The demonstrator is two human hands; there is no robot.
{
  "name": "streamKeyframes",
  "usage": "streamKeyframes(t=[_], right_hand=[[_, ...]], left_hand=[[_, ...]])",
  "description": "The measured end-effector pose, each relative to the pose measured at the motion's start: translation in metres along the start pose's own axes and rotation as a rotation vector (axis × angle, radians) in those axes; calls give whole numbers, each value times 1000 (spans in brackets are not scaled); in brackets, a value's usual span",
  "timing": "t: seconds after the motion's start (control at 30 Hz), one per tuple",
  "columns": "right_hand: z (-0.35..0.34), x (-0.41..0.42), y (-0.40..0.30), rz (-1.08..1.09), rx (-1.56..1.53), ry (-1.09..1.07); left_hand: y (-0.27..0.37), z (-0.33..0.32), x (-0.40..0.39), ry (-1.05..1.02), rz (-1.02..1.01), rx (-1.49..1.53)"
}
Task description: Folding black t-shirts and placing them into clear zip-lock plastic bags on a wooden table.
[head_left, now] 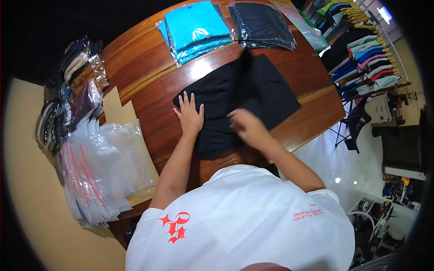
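A black fabric garment (217, 84) lies partly folded on the wooden table (149, 91) in front of me. My left hand (190, 113) rests palm down on its left edge, fingers spread. Over the middle of the cloth is my right hand (249, 128), blurred by motion, with its fingers curled at a raised dark flap of the same garment. That flap is blurred too, and the fingertips are partly hidden. The right part of the cloth (278, 95) lies flat with a straight edge.
Bagged turquoise garments (196, 23) and bagged dark garments (262, 25) are stacked at the far edge. Clear plastic bags (112, 159) lie over cardboard (118, 108) at left, near more bagged clothes (84, 67). Clothes on hangers (369, 64) and a folding chair (356, 118) stand right.
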State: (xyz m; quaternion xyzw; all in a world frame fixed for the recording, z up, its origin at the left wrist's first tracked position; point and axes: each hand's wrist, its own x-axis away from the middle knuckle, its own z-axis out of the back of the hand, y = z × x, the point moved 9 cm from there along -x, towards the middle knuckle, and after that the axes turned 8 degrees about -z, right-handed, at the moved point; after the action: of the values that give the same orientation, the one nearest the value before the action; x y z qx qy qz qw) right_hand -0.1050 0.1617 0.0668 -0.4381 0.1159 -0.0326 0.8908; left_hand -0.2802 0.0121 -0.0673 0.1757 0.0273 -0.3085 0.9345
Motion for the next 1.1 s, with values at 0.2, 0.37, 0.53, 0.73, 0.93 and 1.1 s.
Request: streamKeyframes(t=[0.2, 0.37, 0.53, 0.73, 0.93, 1.1], right_hand=[[2, -2, 66, -140, -28, 173], [85, -21, 211, -389, 762, 11], [131, -50, 239, -583, 809, 336], [19, -87, 197, 107, 722, -271], [120, -157, 235, -439, 812, 220], [-23, -153, 171, 439, 688, -372]], left_hand=[[-1, 1, 5, -66, -6, 55], [-3, -3, 4, -108, 22, 29], [-6, -7, 3, -98, 9, -6], [-5, -8, 5, -93, 17, 67], [-6, -6, 4, -91, 43, 45], [-3, 1, 3, -112, 72, 93]])
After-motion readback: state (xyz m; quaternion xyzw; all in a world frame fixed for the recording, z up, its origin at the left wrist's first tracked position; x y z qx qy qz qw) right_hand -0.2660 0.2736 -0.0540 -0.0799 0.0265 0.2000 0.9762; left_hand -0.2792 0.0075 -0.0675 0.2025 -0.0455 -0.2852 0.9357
